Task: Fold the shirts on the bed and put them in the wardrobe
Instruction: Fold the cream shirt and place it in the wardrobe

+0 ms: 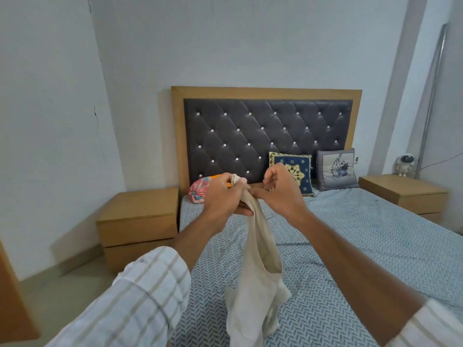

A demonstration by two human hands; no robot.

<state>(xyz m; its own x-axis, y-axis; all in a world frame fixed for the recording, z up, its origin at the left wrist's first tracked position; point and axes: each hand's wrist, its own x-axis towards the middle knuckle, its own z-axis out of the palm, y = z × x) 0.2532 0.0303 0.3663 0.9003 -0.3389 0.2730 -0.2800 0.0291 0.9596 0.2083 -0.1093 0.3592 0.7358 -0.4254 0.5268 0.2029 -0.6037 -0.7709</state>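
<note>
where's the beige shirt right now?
Head view, centre: the beige shirt hangs in the air over the bed, its top bunched in the left hand and pinched by the right hand.

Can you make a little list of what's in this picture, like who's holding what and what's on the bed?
held thing: cream shirt, bunched at the top, hanging down over the bed
left hand: grips the top of the shirt
right hand: pinches the shirt beside the left hand
bed: blue patterned sheet
cushions: navy cushion and grey cushion leaning on the headboard; pink bolster on the left
sides: bedside table on the left, another on the right with an astronaut figure
folded yet: no
</note>
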